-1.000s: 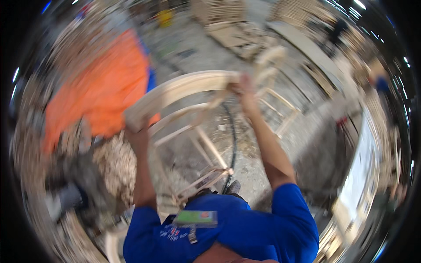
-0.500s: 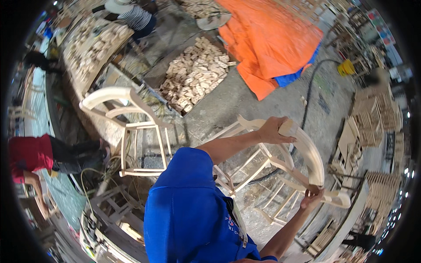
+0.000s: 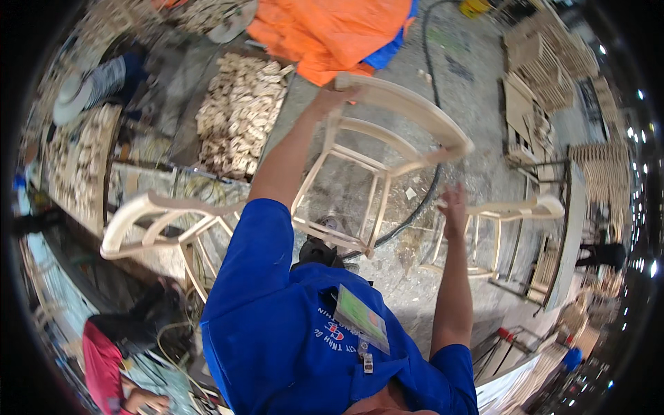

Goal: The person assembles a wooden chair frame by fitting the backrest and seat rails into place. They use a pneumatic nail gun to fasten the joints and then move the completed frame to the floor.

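A pale, unpainted wooden chair frame (image 3: pixel 408 104) without a seat stands in front of me, its curved top rail toward the far side. My left hand (image 3: pixel 337 95) is closed round the left end of that rail. Off to the right, my right hand (image 3: pixel 453 209) is empty with its fingers apart, a short way from the rail's right end. Just beyond and beside it is a second chair frame (image 3: pixel 515 207), partly hidden by my right hand. A third chair frame (image 3: pixel 128 221) stands on my left, partly behind my blue sleeve.
Small wooden blocks (image 3: pixel 238 114) fill a low bin at the far left. An orange tarp (image 3: pixel 332 34) lies beyond. A dark hose (image 3: pixel 430 76) crosses the concrete floor. Stacked wooden parts (image 3: pixel 598 173) stand at right. A person in red (image 3: pixel 104 360) and one in stripes (image 3: pixel 107 86) are on the left.
My view has swung to the right. The middle chair frame has turned more upright before me. My right hand has let go of its top rail; my left hand still holds it.
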A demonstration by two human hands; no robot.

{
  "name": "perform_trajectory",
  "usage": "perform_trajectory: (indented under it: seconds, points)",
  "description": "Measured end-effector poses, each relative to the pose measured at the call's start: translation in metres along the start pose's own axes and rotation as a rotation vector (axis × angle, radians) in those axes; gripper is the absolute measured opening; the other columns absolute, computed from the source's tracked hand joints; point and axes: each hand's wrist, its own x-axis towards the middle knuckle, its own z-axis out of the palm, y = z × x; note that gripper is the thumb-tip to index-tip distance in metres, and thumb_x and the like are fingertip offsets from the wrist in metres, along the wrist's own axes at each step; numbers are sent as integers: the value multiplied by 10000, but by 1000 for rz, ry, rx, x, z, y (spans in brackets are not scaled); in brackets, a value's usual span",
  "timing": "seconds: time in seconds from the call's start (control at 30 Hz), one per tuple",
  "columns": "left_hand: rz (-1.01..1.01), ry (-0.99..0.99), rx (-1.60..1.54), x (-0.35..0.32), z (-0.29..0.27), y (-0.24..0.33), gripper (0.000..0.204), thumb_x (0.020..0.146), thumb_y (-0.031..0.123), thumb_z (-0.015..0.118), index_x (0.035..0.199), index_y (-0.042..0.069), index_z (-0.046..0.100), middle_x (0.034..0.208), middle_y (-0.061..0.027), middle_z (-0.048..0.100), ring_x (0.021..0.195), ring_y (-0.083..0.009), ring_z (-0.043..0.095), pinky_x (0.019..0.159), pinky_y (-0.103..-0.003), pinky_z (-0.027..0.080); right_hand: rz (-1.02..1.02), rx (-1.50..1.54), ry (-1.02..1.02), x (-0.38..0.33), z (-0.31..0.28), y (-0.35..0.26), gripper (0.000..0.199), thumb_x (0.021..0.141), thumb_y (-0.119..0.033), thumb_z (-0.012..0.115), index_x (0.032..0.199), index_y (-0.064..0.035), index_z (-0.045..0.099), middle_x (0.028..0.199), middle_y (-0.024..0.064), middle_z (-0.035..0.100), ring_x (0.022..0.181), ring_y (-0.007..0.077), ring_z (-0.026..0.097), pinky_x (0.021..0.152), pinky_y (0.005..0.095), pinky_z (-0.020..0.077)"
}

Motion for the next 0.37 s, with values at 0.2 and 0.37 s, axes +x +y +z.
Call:
perform_trajectory:
  seconds: [0.2, 0.37]
  points:
    - [-114, 198, 77, 15, -59, -7, 606, 961, 467, 792, 1409, 80, 664, 1431, -47, 664, 1323, -168, 591, 1131, -361, 440, 204, -469, 17, -135, 5, 128, 657, 1017, -414, 698, 1521, -31, 523, 1263, 221, 736, 1149, 313, 710, 989, 402, 540]
    - [-154, 413, 368, -35, -74, -38, 676, 935, 518, 781, 1362, 10, 655, 1333, -140, 710, 1241, -265, 663, 1072, -404, 489, 650, -354, 167, -269, -40, 215, 545, 1004, -420, 694, 1326, 19, 667, 1006, 160, 744, 820, 222, 709, 689, 376, 574]
